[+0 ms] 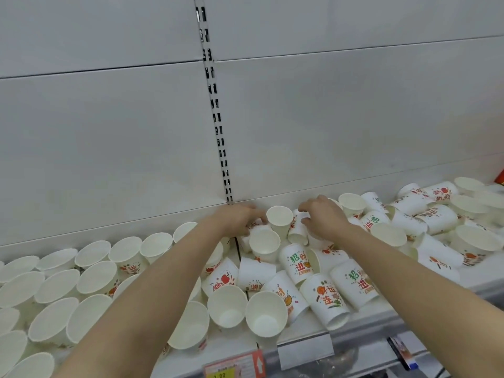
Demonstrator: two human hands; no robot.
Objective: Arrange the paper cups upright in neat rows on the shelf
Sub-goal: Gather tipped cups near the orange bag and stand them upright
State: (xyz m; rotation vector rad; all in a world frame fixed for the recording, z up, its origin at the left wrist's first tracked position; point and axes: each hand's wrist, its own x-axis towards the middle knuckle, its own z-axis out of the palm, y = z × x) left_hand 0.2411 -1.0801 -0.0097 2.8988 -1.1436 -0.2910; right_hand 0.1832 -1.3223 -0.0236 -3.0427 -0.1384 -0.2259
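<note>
The white metal shelf (305, 327) is carrying many white paper cups with red, green and orange printing, and I am taking the slotted metal upright strip (218, 126) on the back wall as my landmark. To the left of this strip, the upright cups (92, 271) are standing mouth-up in rows that are running from the back wall toward the front edge, touching or nearly touching one another. This part is looking mostly finished, though the rows are not perfectly straight.

To the right of the strip, the work is still waiting. The toppled cups (324, 301) are lying on their sides in a loose heap, several leaning on each other, and the heap is continuing far to the right. Only a few cups there are standing upright, such as the plain upright cup (278, 218) just right of the strip's foot.

Both hands are working just below the foot of the strip. The left hand (240, 216) is curling its fingers around a small printed cup (255, 223) at the back of the shelf. The right hand (321, 218) is gripping a tilted printed cup (298, 227) with thumb and fingers, beside the plain upright one.

I am judging that roughly half of the task is done, and the whole right side still needs standing up and lining.
</note>
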